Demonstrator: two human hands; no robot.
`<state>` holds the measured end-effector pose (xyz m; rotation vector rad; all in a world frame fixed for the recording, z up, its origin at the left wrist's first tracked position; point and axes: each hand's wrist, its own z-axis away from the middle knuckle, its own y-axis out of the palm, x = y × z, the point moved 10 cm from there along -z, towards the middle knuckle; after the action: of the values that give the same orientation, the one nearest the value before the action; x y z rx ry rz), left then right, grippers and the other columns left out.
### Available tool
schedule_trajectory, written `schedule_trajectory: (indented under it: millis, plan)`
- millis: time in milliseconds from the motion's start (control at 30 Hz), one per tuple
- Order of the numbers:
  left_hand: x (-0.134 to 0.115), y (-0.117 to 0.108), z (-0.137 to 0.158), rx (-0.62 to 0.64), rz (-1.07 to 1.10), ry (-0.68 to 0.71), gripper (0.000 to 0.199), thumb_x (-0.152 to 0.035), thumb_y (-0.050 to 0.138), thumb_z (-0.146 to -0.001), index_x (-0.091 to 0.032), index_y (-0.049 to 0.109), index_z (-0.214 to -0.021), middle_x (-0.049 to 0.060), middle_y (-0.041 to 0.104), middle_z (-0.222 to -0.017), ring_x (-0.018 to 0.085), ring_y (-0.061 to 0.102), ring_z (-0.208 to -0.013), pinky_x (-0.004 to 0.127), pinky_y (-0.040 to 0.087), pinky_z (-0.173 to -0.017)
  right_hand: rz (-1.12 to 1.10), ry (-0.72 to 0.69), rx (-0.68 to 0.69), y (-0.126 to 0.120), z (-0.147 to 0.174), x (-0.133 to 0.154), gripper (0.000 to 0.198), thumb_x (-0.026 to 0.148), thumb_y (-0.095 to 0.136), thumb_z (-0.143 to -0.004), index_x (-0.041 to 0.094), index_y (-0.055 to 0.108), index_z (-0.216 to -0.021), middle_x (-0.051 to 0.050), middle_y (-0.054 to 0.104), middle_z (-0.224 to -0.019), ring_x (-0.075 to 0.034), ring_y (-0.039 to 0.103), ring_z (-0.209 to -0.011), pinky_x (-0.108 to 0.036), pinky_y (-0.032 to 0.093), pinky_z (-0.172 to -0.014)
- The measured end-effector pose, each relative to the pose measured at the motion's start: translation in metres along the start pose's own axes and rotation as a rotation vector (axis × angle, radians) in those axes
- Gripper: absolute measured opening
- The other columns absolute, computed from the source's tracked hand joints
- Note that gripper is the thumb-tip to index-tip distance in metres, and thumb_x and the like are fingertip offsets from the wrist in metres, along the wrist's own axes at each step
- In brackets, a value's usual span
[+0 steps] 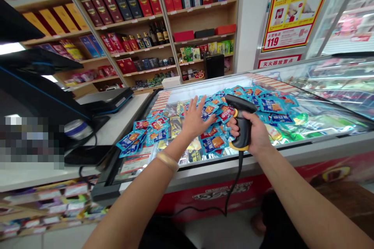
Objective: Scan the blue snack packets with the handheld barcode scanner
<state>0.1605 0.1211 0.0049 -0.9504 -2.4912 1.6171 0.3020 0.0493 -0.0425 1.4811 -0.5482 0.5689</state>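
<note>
My right hand [257,132] is wrapped round the grip of a black barcode scanner [241,105] with yellow trim, its cord hanging down in front of the freezer. Fingers spread, my left hand [195,118] is over the pile of small blue snack packets [212,109]; whether it touches them I cannot tell. A few of the packets show red labels. More snack packets [271,105] lie heaped to the right of the scanner. A smaller group of packets [146,132] lies left of my left hand. All rest on the glass top of a chest freezer [140,162].
On the left stand a counter [117,124] with a flat scale-like device [108,99] and a dark checkout terminal [43,85]. Shelves [125,19] of boxed bottles rise behind the freezer. The scanner's cord [233,183] loops low along the freezer front. A red-and-yellow poster [295,7] hangs at right.
</note>
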Motion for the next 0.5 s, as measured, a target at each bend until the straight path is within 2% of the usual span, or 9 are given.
schedule_trajectory:
  millis: [67, 133, 200, 267, 367, 500]
  plan:
    - [0.030, -0.022, 0.007, -0.090, -0.041, -0.074, 0.069, -0.042, 0.059, -0.086, -0.025, 0.036, -0.150, 0.016, 0.035, -0.157, 0.033, 0.031, -0.146, 0.055, 0.020, -0.118, -0.002, 0.008, 0.019, 0.008, 0.001, -0.007, 0.016, 0.030, 0.064, -0.073, 0.017, 0.060, -0.081, 0.000, 0.053, -0.065, -0.009, 0.044, -0.051, -0.017, 0.040, -0.040]
    - [0.071, -0.039, 0.017, -0.115, -0.144, -0.229, 0.069, -0.039, 0.061, -0.084, -0.019, 0.040, -0.147, 0.022, 0.038, -0.154, 0.036, 0.036, -0.143, 0.054, 0.027, -0.116, -0.004, 0.031, 0.062, 0.021, 0.001, -0.019, 0.017, 0.031, 0.064, -0.074, 0.018, 0.061, -0.084, 0.000, 0.054, -0.066, -0.009, 0.044, -0.051, -0.019, 0.041, -0.040]
    - [0.112, -0.049, 0.032, -0.066, -0.247, -0.412, 0.076, -0.043, 0.064, -0.081, -0.013, 0.040, -0.146, 0.027, 0.038, -0.152, 0.041, 0.036, -0.141, 0.054, 0.030, -0.113, -0.016, 0.071, 0.107, 0.035, 0.002, -0.035, 0.018, 0.032, 0.064, -0.074, 0.019, 0.061, -0.086, 0.001, 0.054, -0.067, -0.009, 0.044, -0.050, -0.020, 0.041, -0.041]
    - [0.140, -0.049, 0.046, 0.047, -0.302, -0.514, 0.075, -0.048, 0.063, -0.081, -0.009, 0.043, -0.142, 0.030, 0.042, -0.148, 0.042, 0.039, -0.139, 0.052, 0.033, -0.111, -0.025, 0.117, 0.129, 0.046, 0.003, -0.054, 0.019, 0.032, 0.065, -0.074, 0.019, 0.060, -0.086, 0.001, 0.055, -0.067, -0.009, 0.045, -0.050, -0.019, 0.041, -0.041]
    - [0.151, -0.040, 0.057, 0.184, -0.325, -0.495, 0.055, -0.046, 0.054, -0.088, -0.009, 0.055, -0.129, 0.027, 0.054, -0.138, 0.038, 0.049, -0.132, 0.045, 0.041, -0.104, -0.016, 0.183, 0.141, 0.056, 0.006, -0.081, 0.020, 0.031, 0.067, -0.072, 0.018, 0.059, -0.084, 0.001, 0.056, -0.064, -0.009, 0.046, -0.049, -0.018, 0.041, -0.041]
    - [0.141, -0.037, 0.061, 0.206, -0.384, -0.440, 0.037, -0.036, 0.046, -0.093, -0.011, 0.062, -0.115, 0.024, 0.065, -0.121, 0.034, 0.061, -0.117, 0.039, 0.047, -0.093, 0.012, 0.213, 0.144, 0.058, 0.010, -0.098, 0.019, 0.030, 0.066, -0.073, 0.018, 0.060, -0.086, 0.001, 0.057, -0.063, -0.009, 0.048, -0.048, -0.018, 0.042, -0.040]
